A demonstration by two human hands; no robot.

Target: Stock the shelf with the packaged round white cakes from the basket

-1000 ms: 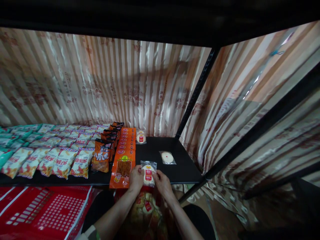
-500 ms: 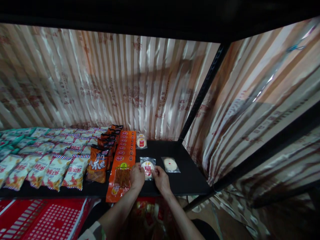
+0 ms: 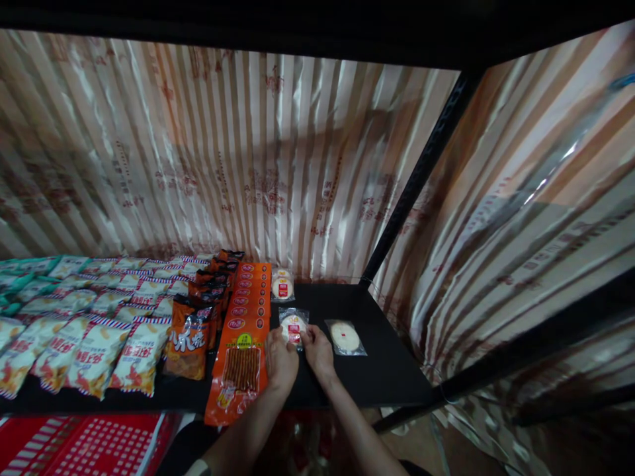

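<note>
So, a white disc [image 3: 288,322] in clear packet [image 3: 294,332] between hands [image 3: 282,358]

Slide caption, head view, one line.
Left hand and right hand hold a wrapped white disc at a black shelf, beside orange packets.

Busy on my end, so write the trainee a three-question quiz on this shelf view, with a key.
1. True or false: the left hand is over by the teal bags, away from the right hand.
2. Which lies just left of the orange stick packs on the black shelf?
A) Teal bags
B) Orange-and-black bags
C) A red basket
3. On which side of the round white packet at the hands does the packet with only a small red mark lie?

Key: 1. False; both hands are at the round white packet. 2. B. 3. The right.
</note>
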